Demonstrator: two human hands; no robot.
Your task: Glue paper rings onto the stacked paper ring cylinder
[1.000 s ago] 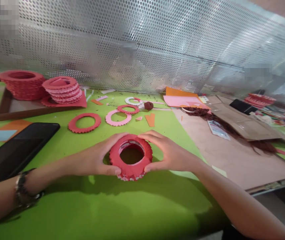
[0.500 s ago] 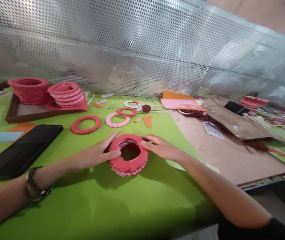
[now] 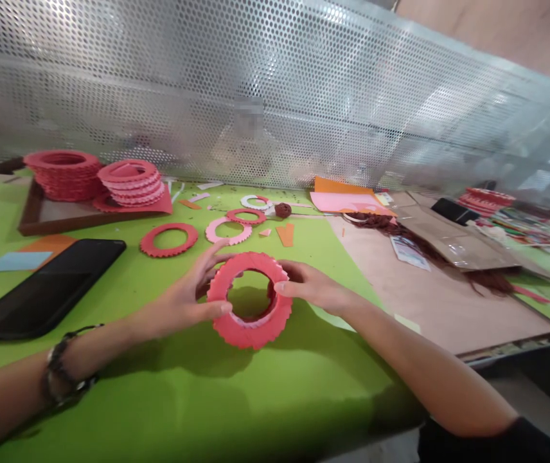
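A stack of red paper rings (image 3: pixel 250 328) with toothed edges is tilted up off the green table (image 3: pixel 207 399), its hole facing me. My left hand (image 3: pixel 186 296) grips its left side, thumb on the front and fingers behind. My right hand (image 3: pixel 306 286) pinches its right side the same way. A watch sits on my left wrist.
A black phone (image 3: pixel 46 289) lies at left. A wooden tray (image 3: pixel 38 215) at the back left holds two piles of red rings (image 3: pixel 65 173). Loose red (image 3: pixel 169 240) and pink rings (image 3: pixel 228 230) and paper scraps lie behind my hands. Brown paper (image 3: pixel 439 289) covers the right side. A perforated metal screen (image 3: pixel 275 90) stands at the back.
The ring stack lay flat on the table under my hands half a second ago; both hands have now lifted and tipped it upright.
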